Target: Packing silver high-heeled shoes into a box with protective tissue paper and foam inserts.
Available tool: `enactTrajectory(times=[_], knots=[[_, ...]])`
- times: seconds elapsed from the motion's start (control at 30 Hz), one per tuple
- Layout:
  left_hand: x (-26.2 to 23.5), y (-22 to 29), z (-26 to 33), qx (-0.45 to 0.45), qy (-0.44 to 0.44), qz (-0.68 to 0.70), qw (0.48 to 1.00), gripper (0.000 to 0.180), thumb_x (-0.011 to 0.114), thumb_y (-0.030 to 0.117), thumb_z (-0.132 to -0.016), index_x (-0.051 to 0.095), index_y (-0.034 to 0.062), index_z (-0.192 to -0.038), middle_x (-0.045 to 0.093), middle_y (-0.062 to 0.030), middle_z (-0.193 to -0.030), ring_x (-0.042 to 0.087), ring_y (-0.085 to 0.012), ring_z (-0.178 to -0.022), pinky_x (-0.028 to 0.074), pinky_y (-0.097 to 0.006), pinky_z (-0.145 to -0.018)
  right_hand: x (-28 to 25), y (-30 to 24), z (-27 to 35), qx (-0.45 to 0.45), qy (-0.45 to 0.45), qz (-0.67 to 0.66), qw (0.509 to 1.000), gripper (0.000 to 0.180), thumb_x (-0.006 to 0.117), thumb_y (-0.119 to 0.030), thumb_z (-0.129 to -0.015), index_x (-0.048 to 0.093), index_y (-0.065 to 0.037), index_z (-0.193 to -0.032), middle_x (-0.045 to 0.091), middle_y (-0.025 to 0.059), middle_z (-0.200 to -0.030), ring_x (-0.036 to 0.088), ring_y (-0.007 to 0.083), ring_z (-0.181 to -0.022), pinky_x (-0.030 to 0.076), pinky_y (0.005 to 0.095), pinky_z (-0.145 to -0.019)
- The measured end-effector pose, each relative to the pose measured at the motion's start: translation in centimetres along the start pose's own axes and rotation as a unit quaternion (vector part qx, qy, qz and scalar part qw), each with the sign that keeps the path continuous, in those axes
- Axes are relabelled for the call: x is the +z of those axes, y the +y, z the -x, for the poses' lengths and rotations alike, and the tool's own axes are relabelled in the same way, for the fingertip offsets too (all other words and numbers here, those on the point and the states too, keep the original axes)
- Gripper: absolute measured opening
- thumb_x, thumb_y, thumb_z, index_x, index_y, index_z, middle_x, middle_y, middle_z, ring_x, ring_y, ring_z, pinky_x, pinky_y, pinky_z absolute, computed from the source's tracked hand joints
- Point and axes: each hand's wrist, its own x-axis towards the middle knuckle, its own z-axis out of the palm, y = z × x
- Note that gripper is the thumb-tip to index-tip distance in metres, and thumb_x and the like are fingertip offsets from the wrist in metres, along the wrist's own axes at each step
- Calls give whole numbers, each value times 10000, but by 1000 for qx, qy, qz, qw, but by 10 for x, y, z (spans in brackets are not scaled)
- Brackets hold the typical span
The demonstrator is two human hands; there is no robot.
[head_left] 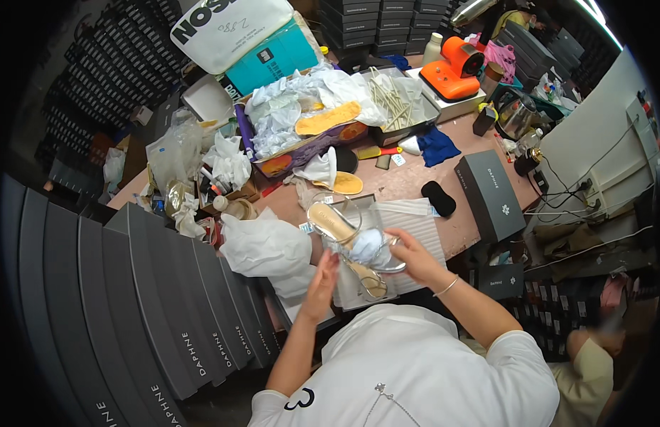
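A silver sandal (333,221) with a pale insole and tissue paper (368,246) stuffed under its straps is tilted over a shoe box on the table's near edge. My right hand (413,257), a thin bracelet on its wrist, grips the sandal at its toe end. On the other side, my left hand (321,288) is upright beside the box with its fingers stretched out; whether it touches the sandal I cannot tell. A second sandal (370,280) lies lower in the box, partly covered by the first one.
Tall stacks of dark grey shoe boxes (159,299) crowd the left. A grey box lid (490,193) sits on the table's right. Behind are a carton of crumpled paper (273,114), a tray of sticks (397,99) and an orange device (454,71). Another person's sleeve (582,370) shows lower right.
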Motion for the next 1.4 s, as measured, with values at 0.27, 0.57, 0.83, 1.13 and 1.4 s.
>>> enactTrajectory(times=[0.27,0.57,0.83,1.13,1.4], knots=[[47,-1,-10,-56,55,262,962,570,494,427,-965,380,9,-1336,549,-160,-1248,570,-279,-1123,463,-433,-978,32,23,4,-308,-57,471,825,707,657,-39,-726,399,-84,-1382,452,211,-1306,470,358,-1194,397,401,-1011],[57,15,-25,44,153,174,972,501,617,225,-869,442,26,-1294,550,-113,-1233,521,-234,-1156,417,-392,-1008,12,29,17,-78,-86,86,989,513,563,-103,-914,375,-32,-1386,509,153,-1265,545,224,-1135,546,358,-840],[-31,8,-22,-66,-104,-31,992,832,632,381,-882,171,75,-1502,268,-144,-1508,321,-298,-1367,323,-477,-1077,-48,-11,18,44,-186,15,981,357,494,-164,-963,479,2,-1278,631,88,-1015,650,154,-820,571,283,-676],[87,-14,-12,-192,-125,25,973,398,608,273,-923,551,13,-1219,578,-107,-1218,518,-210,-1201,415,-324,-1000,-122,-47,-19,0,-79,266,961,338,549,-317,-950,644,4,-904,635,46,-722,621,119,-576,515,254,-524],[92,-13,-14,-224,15,-67,972,42,613,53,-895,591,35,-925,604,-43,-1011,576,-143,-1082,444,-247,-880,-271,-3,-124,-228,225,634,704,575,730,-166,-761,483,-50,-1268,412,252,-1367,416,428,-1245,376,459,-1023]])
